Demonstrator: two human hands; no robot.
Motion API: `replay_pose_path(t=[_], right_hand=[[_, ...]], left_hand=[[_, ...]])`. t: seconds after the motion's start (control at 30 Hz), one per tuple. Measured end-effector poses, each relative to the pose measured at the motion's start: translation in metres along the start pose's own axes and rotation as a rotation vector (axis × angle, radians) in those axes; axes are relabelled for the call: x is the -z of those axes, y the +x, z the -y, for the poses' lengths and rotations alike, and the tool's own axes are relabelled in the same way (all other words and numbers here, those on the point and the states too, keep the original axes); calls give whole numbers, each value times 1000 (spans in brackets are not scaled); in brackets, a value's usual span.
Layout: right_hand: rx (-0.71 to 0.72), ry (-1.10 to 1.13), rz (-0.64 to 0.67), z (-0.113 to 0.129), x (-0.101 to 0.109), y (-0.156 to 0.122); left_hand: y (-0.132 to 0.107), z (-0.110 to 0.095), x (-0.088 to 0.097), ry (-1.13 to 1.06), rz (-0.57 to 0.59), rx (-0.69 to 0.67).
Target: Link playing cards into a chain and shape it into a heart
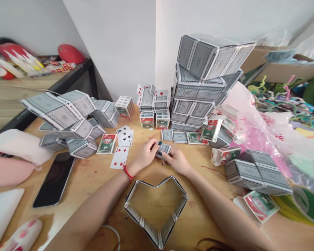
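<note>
Between my two hands is a grey patterned playing card, back side up; whether more cards lie under it I cannot tell. My left hand pinches its left side, and my right hand grips it from the right. A heart-shaped frame of folded cards stands on the table between my forearms. Left of my hands lie a loose four of diamonds, a few black-suit cards and a red and green card box.
Folded-card structures rise in a tall stack at the back right and a pile at the left. More card boxes stand near the wall. A phone lies left; a plastic bag and tape roll are right.
</note>
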State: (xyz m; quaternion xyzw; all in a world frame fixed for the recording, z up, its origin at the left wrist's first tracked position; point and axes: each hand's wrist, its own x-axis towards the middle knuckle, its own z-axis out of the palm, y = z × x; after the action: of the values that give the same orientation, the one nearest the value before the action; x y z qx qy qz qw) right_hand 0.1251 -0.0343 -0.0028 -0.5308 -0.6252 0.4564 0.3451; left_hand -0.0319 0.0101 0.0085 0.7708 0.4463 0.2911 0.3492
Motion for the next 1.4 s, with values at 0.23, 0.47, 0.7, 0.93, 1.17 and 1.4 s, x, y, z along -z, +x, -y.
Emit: replay_pose_path(t=[0.23, 0.47, 0.7, 0.93, 1.17, 1.4], right_hand=[[-36, -30, 1, 2, -1, 0], [-18, -147, -5, 3, -1, 0], [-24, -215, -21, 3, -3, -1], [-47, -180, -58, 3, -3, 0], [-81, -64, -110, 0, -6, -1], [-80, 64, -186, 3, -6, -1]], left_hand=[[1, -2, -2, 76, 1, -19], [0, -2, -2, 161, -8, -14], [-1, 0, -2, 205, -15, -19], [0, 1, -2, 212, 1, -31], [-1, 0, -1, 210, -10, -59], [-2, -4, 1, 152, -1, -67]])
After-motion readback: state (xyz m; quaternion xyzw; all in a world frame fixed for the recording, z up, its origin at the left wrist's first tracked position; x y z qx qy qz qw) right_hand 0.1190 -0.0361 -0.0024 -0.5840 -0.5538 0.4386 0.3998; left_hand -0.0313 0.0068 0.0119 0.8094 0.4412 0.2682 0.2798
